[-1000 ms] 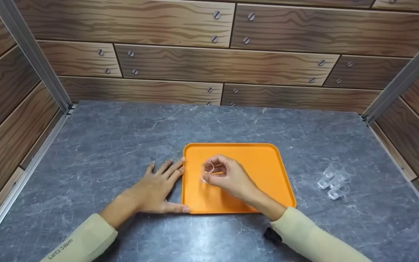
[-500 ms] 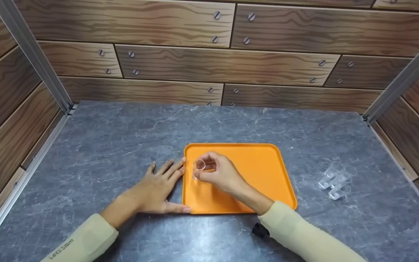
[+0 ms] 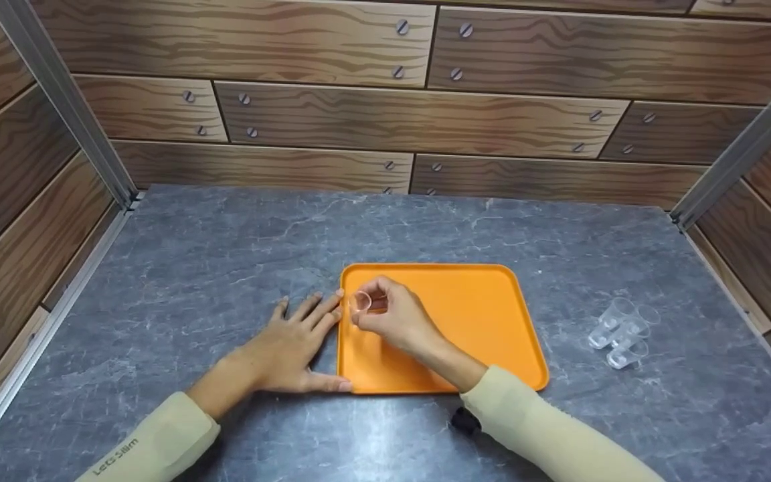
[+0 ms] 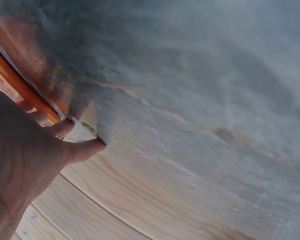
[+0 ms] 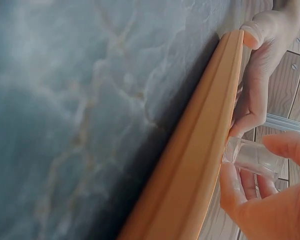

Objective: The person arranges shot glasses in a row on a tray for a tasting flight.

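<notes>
An orange tray (image 3: 472,314) lies on the grey marbled table. My left hand (image 3: 288,355) rests spread on the table at the tray's left side, fingertips and thumb tip touching its rim. Over the left part of the tray, my right hand (image 3: 395,318) grips a small clear plastic cup (image 3: 361,302) between thumb and fingers. In the right wrist view the cup (image 5: 257,159) is upright to the tray, its base right at the tray's surface. The left wrist view shows the left hand (image 4: 30,150) by the orange rim.
Several more clear cups (image 3: 620,335) stand close together on the table, right of the tray. Wood-patterned walls (image 3: 385,120) and metal corner posts (image 3: 64,100) enclose the table at the back and sides. A small black object (image 3: 465,421) shows below the right sleeve.
My right hand has moved left across the tray with the cup, toward the tray's left rim. The left hand has stayed in place.
</notes>
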